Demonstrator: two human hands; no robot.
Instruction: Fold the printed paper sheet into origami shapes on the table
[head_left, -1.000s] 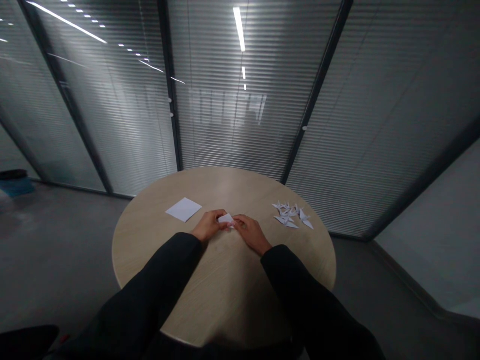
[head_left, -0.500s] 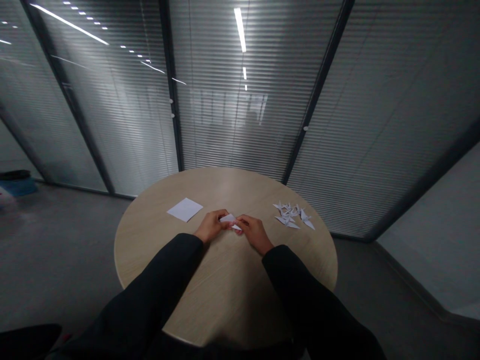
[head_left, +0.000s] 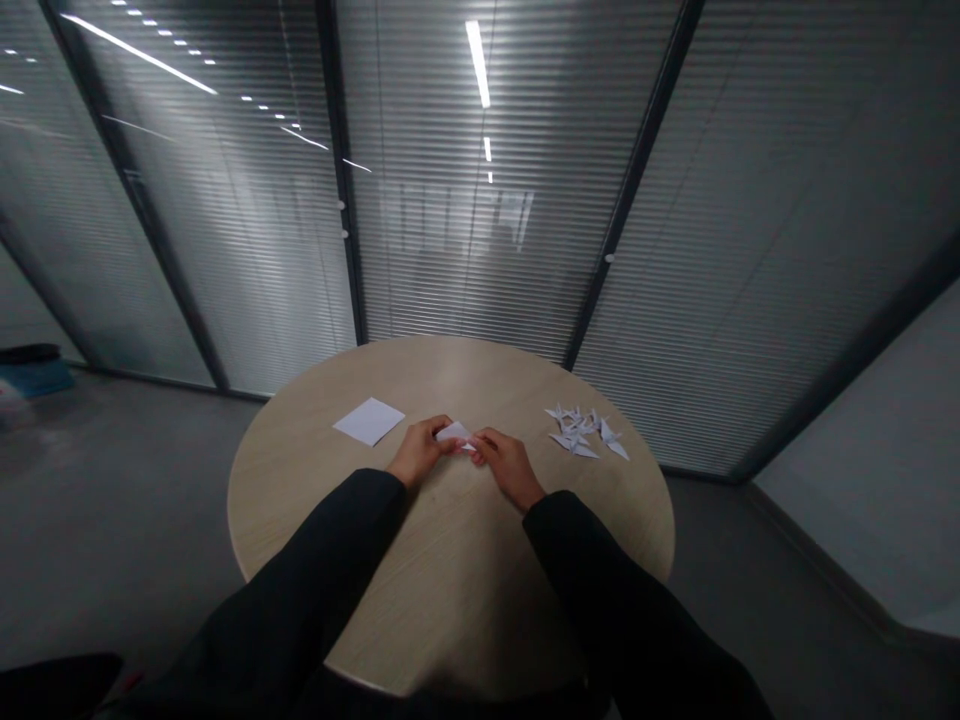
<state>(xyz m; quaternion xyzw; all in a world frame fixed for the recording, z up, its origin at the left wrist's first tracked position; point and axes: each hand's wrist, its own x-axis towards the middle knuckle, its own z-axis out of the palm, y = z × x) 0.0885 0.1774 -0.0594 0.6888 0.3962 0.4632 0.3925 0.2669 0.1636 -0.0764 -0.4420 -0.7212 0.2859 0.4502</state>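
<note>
Both my hands are at the middle of a round wooden table, close together. My left hand (head_left: 420,452) and my right hand (head_left: 510,466) pinch a small folded white paper (head_left: 454,434) between their fingers, and my fingers hide part of it. To the left of my left hand, a flat square white paper sheet (head_left: 368,421) lies on the table. Several small white origami cranes (head_left: 581,431) sit in a loose heap to the right of my right hand, not touching it.
The round light-wood table (head_left: 450,590) is surrounded by a grey floor. Behind it stand glass partitions with slatted blinds (head_left: 465,250). A blue object (head_left: 37,380) lies on the floor at the far left.
My hands stay close together on the folded paper, which has shifted slightly between my fingers. The view has moved a little; the sheet and the heap of cranes have not moved.
</note>
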